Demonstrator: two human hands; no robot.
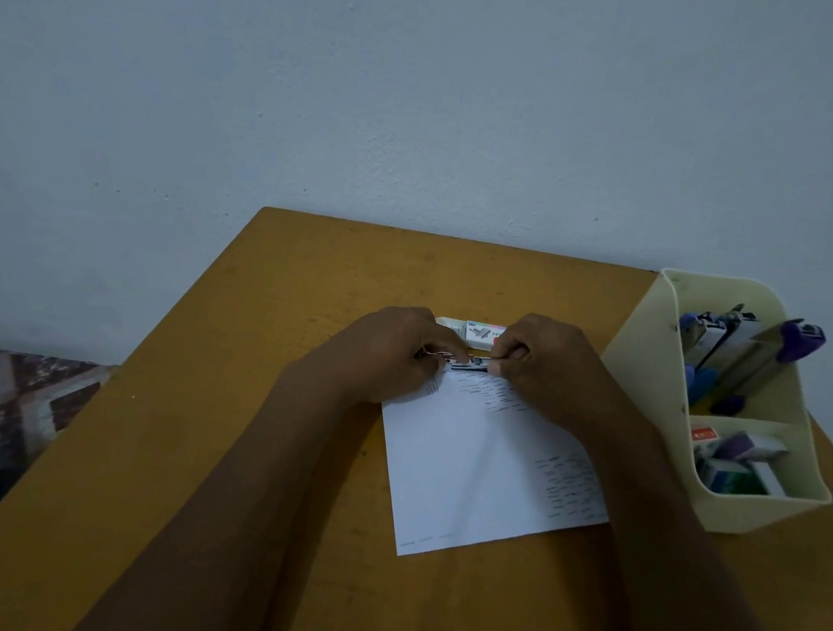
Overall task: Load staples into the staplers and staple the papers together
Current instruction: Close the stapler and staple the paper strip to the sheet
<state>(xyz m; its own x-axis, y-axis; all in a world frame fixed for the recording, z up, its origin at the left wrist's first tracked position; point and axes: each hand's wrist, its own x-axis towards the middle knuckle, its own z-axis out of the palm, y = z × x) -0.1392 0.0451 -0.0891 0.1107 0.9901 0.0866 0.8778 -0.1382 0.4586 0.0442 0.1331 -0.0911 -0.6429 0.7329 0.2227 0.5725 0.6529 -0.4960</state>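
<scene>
Two forearms stretch over the yellow counter to the far edge of the paper. There the left hand and right hand hold one small stapler between them, fingers curled and pinching an end each.

The likely risk is that a staple strip seated askew jams in the narrow channel. A slipped pinch could also drop the stapler, or scatter staples, across the sheet.

Counted:
- two hands
- one stapler in them
- one staple box just behind
- one cream organizer at right, with at least three more staplers in its back compartment and several small boxes in front, number unclear
- how many sheets the paper holds cannot be told
</scene>
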